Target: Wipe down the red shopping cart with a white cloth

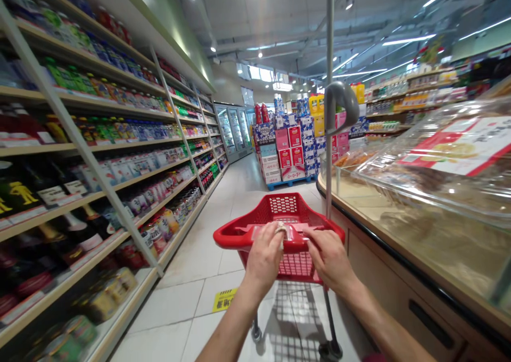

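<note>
1. The red cart (259,212) is positioned beside the counter (399,277); contact could be caused by rightward drift.
2. A pale crumpled item (281,229) is pinched by the left hand (265,250), fingers together, at the handle (294,240); it could be dropped through loosening.
3. By the right hand (329,255), fingers are bent over the handle; clamping cannot be told.

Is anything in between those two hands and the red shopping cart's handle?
Maybe at the left hand: a crumpled whitish wad, perhaps cloth or tissue, shows on its inner side; how much lies underneath is hidden. Nothing visible stands between the right hand and the red shopping cart's handle.
</note>
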`<state>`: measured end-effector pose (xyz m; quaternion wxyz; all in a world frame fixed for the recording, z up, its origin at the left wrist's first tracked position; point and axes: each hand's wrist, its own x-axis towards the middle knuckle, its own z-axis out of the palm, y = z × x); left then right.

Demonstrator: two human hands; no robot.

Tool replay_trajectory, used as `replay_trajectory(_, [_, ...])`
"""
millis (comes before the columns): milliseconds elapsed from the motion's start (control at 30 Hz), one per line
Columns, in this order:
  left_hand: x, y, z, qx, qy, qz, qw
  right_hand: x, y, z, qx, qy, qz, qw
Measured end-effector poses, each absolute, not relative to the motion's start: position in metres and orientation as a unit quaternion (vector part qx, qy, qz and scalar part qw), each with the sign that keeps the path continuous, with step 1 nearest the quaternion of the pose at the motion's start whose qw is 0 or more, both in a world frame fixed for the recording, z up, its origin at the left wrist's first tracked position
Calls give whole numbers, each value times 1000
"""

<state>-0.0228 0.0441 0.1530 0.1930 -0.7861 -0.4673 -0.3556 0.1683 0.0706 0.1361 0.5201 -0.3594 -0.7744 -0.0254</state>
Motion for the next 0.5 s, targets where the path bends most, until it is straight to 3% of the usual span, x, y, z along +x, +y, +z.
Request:
replay_trajectory(200, [-76,46,150,-691,-568,-386,224,173,70,136,-363,-773,-26,520])
replay_trajectory(400, [-48,39,149,-792,-450,-355,210,176,70,135,-354,-772,-31,527])
replay_trajectory(500, [-77,41,148,-744,-507,-377,217,178,69,135,-343,-781,-25,522])
